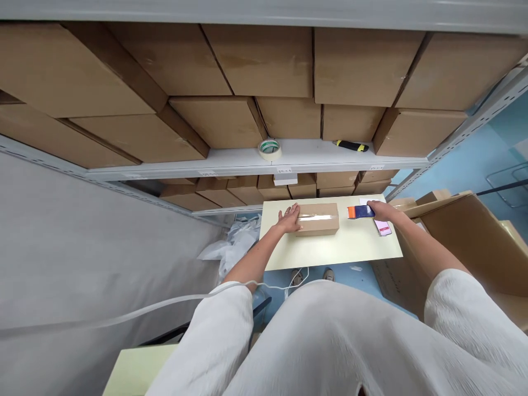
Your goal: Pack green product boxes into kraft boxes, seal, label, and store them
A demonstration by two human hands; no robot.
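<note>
A small cardboard box (319, 223) lies on a pale yellow tabletop (305, 254), with a strip of shiny clear tape along its top. My left hand (289, 219) rests against the box's left end, fingers spread and touching the cardboard. To the right of the box, my right hand (380, 211) is closed round a flat dark-blue thing with an orange end (359, 212), whose exact kind I cannot make out. Its orange end points left towards the box, with a gap between them. Partly below my right hand lies a phone (383, 227) with a pink and white screen.
Shelves (231, 165) of cardboard boxes stand behind the table, holding a tape roll (269, 149) and a black-and-yellow utility knife (351, 146). A large open carton (474, 247) is at right. Plastic wrapping (239, 239) lies at left. A white cable (181, 298) crosses my left arm.
</note>
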